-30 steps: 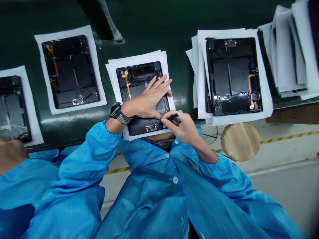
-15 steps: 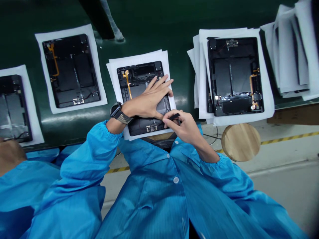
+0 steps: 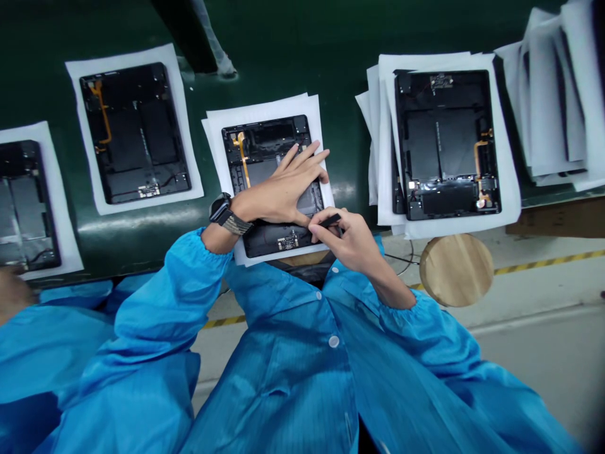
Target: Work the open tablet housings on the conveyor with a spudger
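Note:
An opened tablet [image 3: 265,148], black inside with an orange flex cable [image 3: 242,157], lies on white foam sheets [image 3: 215,132] in front of me. Spread over its middle and right side is my left hand [image 3: 286,189], fingers stretched and thumb pointing to the lower right edge. My right hand [image 3: 347,239] is closed in a pinch around a short black stick-like tool [image 3: 329,221] at that lower right part of the tablet. The tool's tip is hidden by my fingers. Beside it, a small circuit board [image 3: 288,243] shows near the tablet's bottom edge.
More opened tablets lie on foam sheets, one at the upper left [image 3: 137,139] and one on a stack at right [image 3: 444,139]. Stacked foam sheets [image 3: 543,126] stand far right on the green table [image 3: 302,50]. A co-worker's hand [image 3: 14,295] is at left; a round wooden stool [image 3: 456,270] stands below.
Both my hands hold almost the same place on the tablet. The co-worker's hand at the left edge has shifted slightly to the left.

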A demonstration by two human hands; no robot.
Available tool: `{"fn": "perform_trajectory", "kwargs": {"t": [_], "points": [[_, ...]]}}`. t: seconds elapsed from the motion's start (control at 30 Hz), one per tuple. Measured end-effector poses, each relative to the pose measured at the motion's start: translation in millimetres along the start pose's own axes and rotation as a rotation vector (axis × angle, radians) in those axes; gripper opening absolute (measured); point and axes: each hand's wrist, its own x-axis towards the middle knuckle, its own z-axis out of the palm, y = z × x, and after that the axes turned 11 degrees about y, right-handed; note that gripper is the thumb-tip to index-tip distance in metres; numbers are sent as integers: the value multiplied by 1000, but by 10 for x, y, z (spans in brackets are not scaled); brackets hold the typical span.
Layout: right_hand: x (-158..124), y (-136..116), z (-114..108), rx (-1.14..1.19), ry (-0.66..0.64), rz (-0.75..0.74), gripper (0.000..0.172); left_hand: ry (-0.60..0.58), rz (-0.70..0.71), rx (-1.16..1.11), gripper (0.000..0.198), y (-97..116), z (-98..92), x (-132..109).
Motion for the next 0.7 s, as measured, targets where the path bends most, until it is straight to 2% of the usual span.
{"fn": "perform_trajectory", "kwargs": {"t": [0.33, 0.57, 0.7], "points": [[-2, -36, -3, -97, 24, -45, 11, 5, -5, 9, 78, 15, 1, 0], [29, -75, -34, -52, 15, -1, 13, -10, -15, 10, 78, 22, -7, 1], [59, -76, -68, -71, 24, -25, 11, -6, -17, 15, 78, 24, -1, 3]]}}
